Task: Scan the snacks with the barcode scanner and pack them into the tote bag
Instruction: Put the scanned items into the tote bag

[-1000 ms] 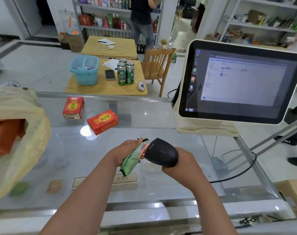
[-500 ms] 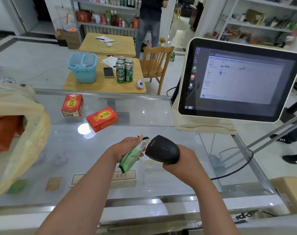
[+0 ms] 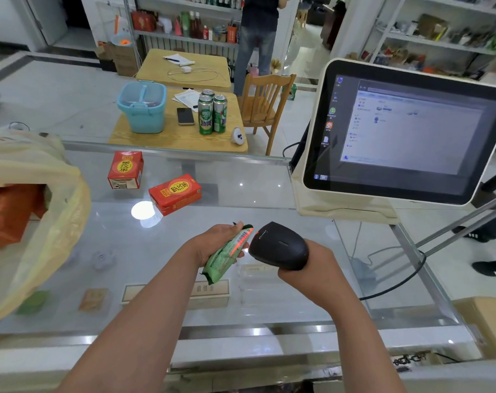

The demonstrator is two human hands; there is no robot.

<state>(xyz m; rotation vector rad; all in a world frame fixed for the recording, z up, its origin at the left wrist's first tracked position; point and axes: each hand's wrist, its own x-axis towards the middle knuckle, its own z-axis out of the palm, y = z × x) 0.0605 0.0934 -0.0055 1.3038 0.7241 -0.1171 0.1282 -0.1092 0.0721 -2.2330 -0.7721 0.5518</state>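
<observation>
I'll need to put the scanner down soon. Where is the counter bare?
Bare glass lies right of the scanner, before the monitor base, and between the tote bag and left hand. The red boxes crowd the far left.

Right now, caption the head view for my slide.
The left hand holds a green snack packet while the right hand aims the barcode scanner, red beam on the barcode.

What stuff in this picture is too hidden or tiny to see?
Head view:
Cream tote bag: cut off by the left edge; its wall hides most contents.
White-framed touchscreen: text too small, blurred.
Right hand: fingers hidden under the black barcode scanner.
Green snack packet: print too small to read.
</observation>
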